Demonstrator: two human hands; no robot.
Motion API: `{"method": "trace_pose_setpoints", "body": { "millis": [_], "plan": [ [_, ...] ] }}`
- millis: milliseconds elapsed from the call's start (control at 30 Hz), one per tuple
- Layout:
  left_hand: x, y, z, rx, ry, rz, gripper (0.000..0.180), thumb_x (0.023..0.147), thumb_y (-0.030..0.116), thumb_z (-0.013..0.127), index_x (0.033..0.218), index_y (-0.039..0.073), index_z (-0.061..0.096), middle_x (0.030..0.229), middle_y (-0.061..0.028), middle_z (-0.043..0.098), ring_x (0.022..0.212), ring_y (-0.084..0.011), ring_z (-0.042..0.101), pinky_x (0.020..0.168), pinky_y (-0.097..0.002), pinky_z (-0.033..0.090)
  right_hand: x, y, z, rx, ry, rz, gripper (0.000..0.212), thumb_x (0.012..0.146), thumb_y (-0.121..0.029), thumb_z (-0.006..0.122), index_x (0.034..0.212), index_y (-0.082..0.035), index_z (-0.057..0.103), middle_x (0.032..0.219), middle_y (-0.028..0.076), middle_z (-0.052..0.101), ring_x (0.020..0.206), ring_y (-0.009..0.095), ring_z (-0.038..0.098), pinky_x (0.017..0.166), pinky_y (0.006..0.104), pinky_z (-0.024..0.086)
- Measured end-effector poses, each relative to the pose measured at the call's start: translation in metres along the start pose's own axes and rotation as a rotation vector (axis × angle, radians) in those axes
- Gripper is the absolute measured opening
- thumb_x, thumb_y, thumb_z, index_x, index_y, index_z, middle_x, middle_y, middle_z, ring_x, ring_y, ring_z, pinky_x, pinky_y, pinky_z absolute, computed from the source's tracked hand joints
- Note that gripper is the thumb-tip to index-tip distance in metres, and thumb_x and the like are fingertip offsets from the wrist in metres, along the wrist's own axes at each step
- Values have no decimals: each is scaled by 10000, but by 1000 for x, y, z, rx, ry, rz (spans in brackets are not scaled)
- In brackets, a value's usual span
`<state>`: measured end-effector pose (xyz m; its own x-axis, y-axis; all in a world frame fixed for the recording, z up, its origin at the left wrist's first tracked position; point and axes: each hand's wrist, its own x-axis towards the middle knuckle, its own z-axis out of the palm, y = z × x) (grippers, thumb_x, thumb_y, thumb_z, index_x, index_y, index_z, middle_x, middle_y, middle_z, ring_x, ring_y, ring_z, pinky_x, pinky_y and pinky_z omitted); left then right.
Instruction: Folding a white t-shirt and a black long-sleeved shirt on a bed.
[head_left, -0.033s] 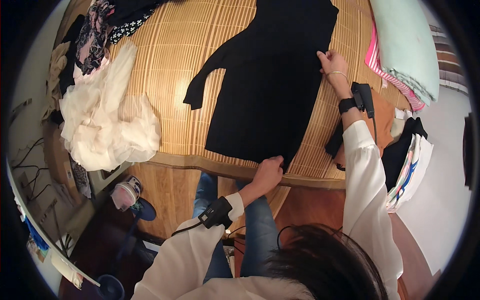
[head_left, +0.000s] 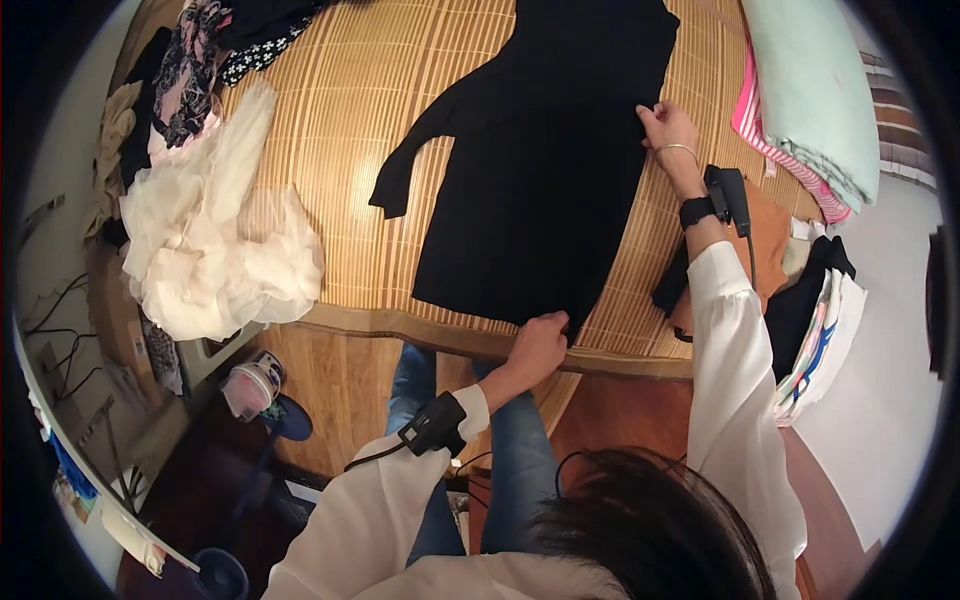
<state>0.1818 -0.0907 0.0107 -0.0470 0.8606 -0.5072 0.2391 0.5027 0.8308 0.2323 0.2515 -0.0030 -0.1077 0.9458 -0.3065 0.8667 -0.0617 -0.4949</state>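
Observation:
A black long-sleeved dress (head_left: 540, 180) lies spread on the bamboo mat (head_left: 350, 100), one sleeve reaching out to the left. Its upper part runs past the top of the view. At the bottom hem, close to the mat's near edge, my left hand (head_left: 537, 345) is closed on the black cloth. Farther up, my right hand (head_left: 668, 130) pinches the dress's right side edge between thumb and fingers. The fabric between the two hands lies flat.
Left on the mat sits a heap of cream tulle (head_left: 215, 240), with dark patterned clothes (head_left: 190, 70) behind it. A pale green folded quilt (head_left: 810, 100) lies at the far right. Near my right forearm are a brown garment (head_left: 765, 230) and other folded clothes. Wooden floor (head_left: 320, 400) shows below.

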Motion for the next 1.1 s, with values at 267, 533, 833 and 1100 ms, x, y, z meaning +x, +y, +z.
{"method": "trace_pose_setpoints", "body": {
  "millis": [267, 533, 833, 1100],
  "plan": [
    [-4, -1, -5, 41, -87, -58, 242, 773, 29, 519, 998, -34, 456, 908, -250, 598, 863, -413, 600, 759, -492, 495, -11, -16, 6, -274, 149, -188, 330, 814, -303, 630, 980, -27, 558, 851, 172, 657, 834, 348, 637, 728, 428, 495],
    [-12, 8, -5, 192, -166, 33, 367, 889, 268, 534, 1045, -59, 473, 899, -255, 612, 792, -403, 625, 666, -471, 522, 12, 13, 6, -302, 195, -178, 299, 832, -318, 593, 966, -51, 578, 868, 193, 654, 843, 377, 627, 734, 450, 491],
    [2, 26, 22, 407, -77, 110, 296, 848, 288, 585, 857, -4, 540, 680, -155, 620, 559, -288, 638, 473, -388, 513, 11, 10, 0, -320, 224, -232, 306, 822, -325, 623, 941, -46, 581, 821, 176, 657, 805, 360, 635, 702, 433, 491],
    [1, 8, 27, 494, -12, 147, 97, 767, 106, 548, 806, 18, 540, 683, -172, 618, 589, -299, 648, 482, -392, 518, 17, 35, -4, -199, 283, -248, 213, 828, -225, 606, 932, -39, 592, 852, 203, 648, 826, 391, 619, 719, 442, 491]
  ]
}}
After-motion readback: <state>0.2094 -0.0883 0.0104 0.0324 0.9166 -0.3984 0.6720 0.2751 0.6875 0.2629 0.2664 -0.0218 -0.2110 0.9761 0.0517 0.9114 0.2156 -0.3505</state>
